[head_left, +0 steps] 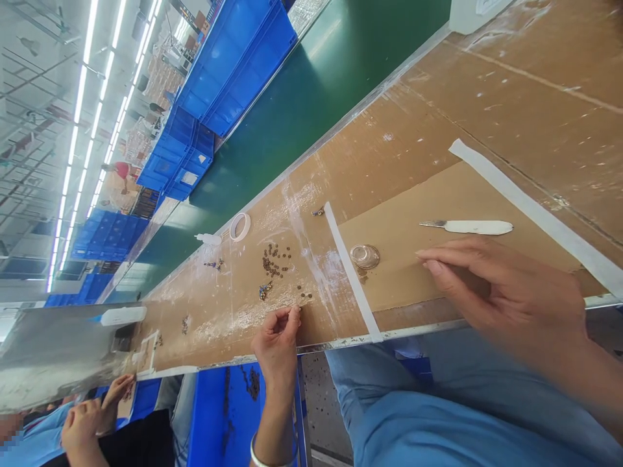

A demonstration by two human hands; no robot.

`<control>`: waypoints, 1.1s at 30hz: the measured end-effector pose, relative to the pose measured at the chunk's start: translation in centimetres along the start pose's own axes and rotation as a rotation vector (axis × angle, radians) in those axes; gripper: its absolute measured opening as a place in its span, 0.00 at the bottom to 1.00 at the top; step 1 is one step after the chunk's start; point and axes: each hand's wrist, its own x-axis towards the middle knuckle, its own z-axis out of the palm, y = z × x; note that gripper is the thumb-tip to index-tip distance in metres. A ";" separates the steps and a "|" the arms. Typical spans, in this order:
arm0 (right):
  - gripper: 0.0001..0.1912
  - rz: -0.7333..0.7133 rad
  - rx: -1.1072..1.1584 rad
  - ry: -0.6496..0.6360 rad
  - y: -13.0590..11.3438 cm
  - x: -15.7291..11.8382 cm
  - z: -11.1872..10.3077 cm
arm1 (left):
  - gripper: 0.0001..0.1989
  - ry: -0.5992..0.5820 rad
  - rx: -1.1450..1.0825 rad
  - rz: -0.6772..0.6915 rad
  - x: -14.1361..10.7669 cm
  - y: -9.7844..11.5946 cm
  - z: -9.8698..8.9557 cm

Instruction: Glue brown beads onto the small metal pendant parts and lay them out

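Close to the bench's front edge, my left hand [276,337] has thumb and forefinger pinched together; a dark speck shows at the tips, too small to name. Small brown bead-like pieces [275,261] are scattered beyond it, with a little painted figure-like piece [265,290] beside them. My right hand [506,292] is held over the cardboard, thumb and forefinger closed at the tips; whatever they may hold cannot be made out. Above that hand lies a white-handled knife-like tool [479,227]. A small clear cup [365,256] sits between the hands.
White tape strips [353,275] cross the cardboard-covered bench [389,181]. A tape roll [240,227] and a white bottle [209,239] are near the green belt [335,71]. Blue crates [238,58] stand beyond. At lower left, another person's hands [92,415] are at work.
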 end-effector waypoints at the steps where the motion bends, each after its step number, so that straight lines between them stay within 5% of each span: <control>1: 0.06 0.004 0.003 -0.002 0.0 0.0 0.0 | 0.16 -0.004 0.006 0.003 0.0 -0.1 0.0; 17: 0.09 0.017 0.069 -0.005 -0.1 -0.2 0.2 | 0.12 0.031 0.398 0.326 -0.1 0.3 0.2; 24: 0.11 -0.090 0.107 0.056 -1.1 -0.5 -1.1 | 0.13 -0.022 -0.084 0.070 -0.3 0.8 -0.6; 29: 0.08 -0.039 0.418 -0.167 -4.9 -1.5 0.5 | 0.11 -0.069 -0.350 -0.011 -3.9 3.1 -1.3; 33: 0.09 -0.013 0.653 -0.264 -7.3 -2.4 2.8 | 0.06 -0.142 -0.371 0.089 -6.8 5.1 -1.3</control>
